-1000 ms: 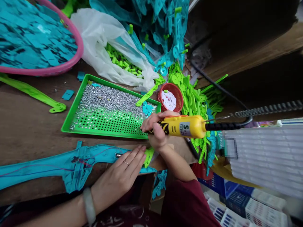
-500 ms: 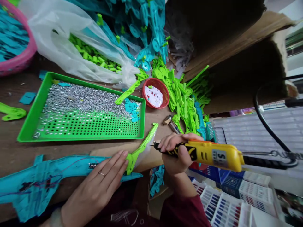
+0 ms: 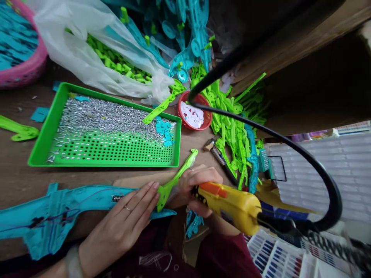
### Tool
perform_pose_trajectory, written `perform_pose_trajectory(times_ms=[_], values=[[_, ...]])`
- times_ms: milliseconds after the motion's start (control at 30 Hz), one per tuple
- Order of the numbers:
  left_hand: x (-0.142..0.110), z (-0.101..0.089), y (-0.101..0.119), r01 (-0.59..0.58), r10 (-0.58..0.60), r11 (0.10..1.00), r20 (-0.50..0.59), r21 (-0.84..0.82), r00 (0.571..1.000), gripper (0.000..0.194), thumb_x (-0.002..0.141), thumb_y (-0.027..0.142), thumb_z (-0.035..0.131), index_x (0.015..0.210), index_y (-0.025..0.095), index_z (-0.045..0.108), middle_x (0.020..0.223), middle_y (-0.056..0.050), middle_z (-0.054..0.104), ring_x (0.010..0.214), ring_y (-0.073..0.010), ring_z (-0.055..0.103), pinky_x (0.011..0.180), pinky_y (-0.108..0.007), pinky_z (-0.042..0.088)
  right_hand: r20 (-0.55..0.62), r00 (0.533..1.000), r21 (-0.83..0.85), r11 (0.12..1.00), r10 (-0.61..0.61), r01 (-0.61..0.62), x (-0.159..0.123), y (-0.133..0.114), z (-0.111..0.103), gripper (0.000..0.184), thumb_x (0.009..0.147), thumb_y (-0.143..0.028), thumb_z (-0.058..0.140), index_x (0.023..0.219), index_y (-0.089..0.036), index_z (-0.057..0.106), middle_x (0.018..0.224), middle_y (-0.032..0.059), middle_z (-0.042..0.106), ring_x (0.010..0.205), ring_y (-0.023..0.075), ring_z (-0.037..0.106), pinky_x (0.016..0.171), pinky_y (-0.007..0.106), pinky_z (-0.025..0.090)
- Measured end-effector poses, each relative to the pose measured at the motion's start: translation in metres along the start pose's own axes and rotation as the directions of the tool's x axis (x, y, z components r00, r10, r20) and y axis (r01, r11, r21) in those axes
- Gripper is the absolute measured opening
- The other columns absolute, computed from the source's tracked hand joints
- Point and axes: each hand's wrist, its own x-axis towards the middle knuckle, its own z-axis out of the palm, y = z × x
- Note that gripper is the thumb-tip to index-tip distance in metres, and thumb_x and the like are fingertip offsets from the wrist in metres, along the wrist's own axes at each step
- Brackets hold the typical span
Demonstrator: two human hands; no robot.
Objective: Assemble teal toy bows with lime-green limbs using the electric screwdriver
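My left hand (image 3: pixel 121 216) lies flat with straight fingers over the end of a long teal plastic shell (image 3: pixel 89 200), its fingertips on a lime-green plastic arm piece (image 3: pixel 165 190). Thin wires and a small metal spring show inside the shell. My right hand (image 3: pixel 201 178) is wrapped around a yellow electric screwdriver (image 3: pixel 236 204) with an orange switch. The tool's body slants down to the right, and the hand hides its bit. Those right fingers are close beside the green piece; whether they touch it, I cannot tell.
A green tray (image 3: pixel 104 166) of small screws and teal bits lies beyond my hands. Past it are a red basket (image 3: pixel 209 119) of white pieces, a plastic bag (image 3: pixel 69 50), and piled green parts (image 3: pixel 232 131). The black cable (image 3: pixel 292 144) loops across the right side.
My right hand has moved left to the green piece, and the screwdriver has tilted, its back end lower. The cable has swung across the view. My left hand stays on the parts.
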Motion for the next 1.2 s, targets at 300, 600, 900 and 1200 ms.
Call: perform_pose_trajectory(times_ms=[300, 600, 900, 1200], values=[[0.002, 0.003, -0.003, 0.002, -0.001, 1.0, -0.044, 0.018, 0.999, 0.039, 0.099, 0.015, 0.044, 0.135, 0.004, 0.055, 0.144, -0.019, 0.054, 0.135, -0.0302, 0.049, 0.114, -0.045, 0.033, -0.183, 0.983, 0.231, 0.971, -0.015, 0.058, 0.062, 0.028, 0.054, 0.034, 0.086, -0.048, 0.061, 0.104, -0.031, 0.038, 0.051, -0.0123, 0.046, 0.038, 0.0125, 0.051, 0.038, 0.026, 0.049], [0.003, 0.002, -0.005, 0.009, -0.009, 1.0, -0.05, 0.011, 0.999, 0.041, 0.097, 0.014, 0.043, 0.135, 0.005, 0.055, 0.142, -0.017, 0.057, 0.133, -0.0297, 0.051, 0.111, -0.044, 0.037, -0.134, 0.991, 0.229, 0.972, -0.019, 0.05, 0.057, 0.039, 0.062, 0.03, 0.088, -0.043, 0.058, 0.101, -0.031, 0.034, 0.055, -0.0129, 0.045, 0.04, 0.01, 0.049, 0.04, 0.023, 0.05], [0.0, 0.004, -0.005, -0.023, 0.025, 0.998, -0.036, 0.052, 0.999, 0.041, 0.097, 0.01, 0.039, 0.134, 0.003, 0.055, 0.143, -0.019, 0.055, 0.133, -0.0313, 0.05, 0.112, -0.047, 0.034, -0.131, 0.991, 0.265, 0.962, -0.026, 0.061, 0.057, 0.045, 0.069, 0.028, 0.088, -0.039, 0.06, 0.105, -0.03, 0.039, 0.057, -0.0113, 0.046, 0.043, 0.0097, 0.05, 0.042, 0.023, 0.048], [-0.014, -0.002, -0.003, 0.021, -0.023, 0.996, -0.023, -0.083, 0.999, 0.046, 0.1, 0.017, 0.041, 0.144, 0.007, 0.047, 0.148, -0.018, 0.051, 0.14, -0.0324, 0.043, 0.119, -0.047, 0.026, -0.525, 0.838, 0.0, 0.985, -0.145, 0.171, 0.061, -0.005, -0.022, 0.015, 0.084, -0.023, 0.055, 0.098, -0.027, 0.048, 0.052, -0.0117, 0.045, 0.038, 0.0084, 0.045, 0.039, 0.021, 0.045]])
